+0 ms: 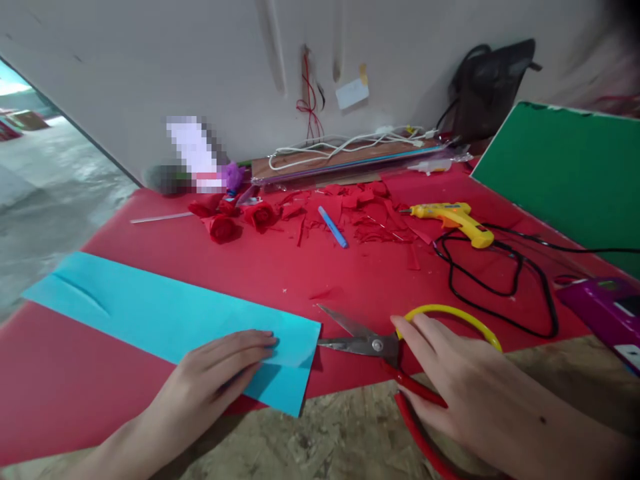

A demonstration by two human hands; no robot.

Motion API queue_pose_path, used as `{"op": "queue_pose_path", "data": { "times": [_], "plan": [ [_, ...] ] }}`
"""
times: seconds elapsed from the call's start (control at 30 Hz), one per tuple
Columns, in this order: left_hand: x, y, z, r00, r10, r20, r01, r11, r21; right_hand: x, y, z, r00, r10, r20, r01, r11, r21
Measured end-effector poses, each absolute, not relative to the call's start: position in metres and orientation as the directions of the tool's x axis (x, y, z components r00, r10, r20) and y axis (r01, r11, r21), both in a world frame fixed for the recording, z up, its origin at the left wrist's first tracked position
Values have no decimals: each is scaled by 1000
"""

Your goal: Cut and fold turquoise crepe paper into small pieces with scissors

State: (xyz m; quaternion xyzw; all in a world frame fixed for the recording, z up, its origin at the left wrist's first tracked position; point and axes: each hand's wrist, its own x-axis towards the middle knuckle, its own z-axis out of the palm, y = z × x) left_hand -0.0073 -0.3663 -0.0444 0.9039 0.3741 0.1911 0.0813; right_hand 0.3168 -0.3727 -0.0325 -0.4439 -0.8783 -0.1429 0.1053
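Right hand hides scissors handles.

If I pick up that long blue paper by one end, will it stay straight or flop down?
Probably flop. The blue paper looks thin and lies flat on the red sheet, with a crease near its far end, so it likely bends easily. It seems light and may slide; the left hand presses it down. The right hand rests on the scissors.

Left hand is lying flat, palm down, fingers stretched forward together. Right hand is reaching in from the right, fingers loosely extended, palm down.
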Motion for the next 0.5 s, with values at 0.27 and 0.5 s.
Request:
{"op": "queue_pose_path", "data": {
  "times": [0.27, 0.5],
  "plan": [
    [-4, -368, -45, 580, 772, 261, 657, -633, 410, 307, -374, -26, -611, 729, 310, 791, 582, 191],
    [-1, -368, -43, 623, 723, 297, 617, -688, 382, 302, -372, -32, -601, 728, 330, 796, 582, 165]
  ]
}}
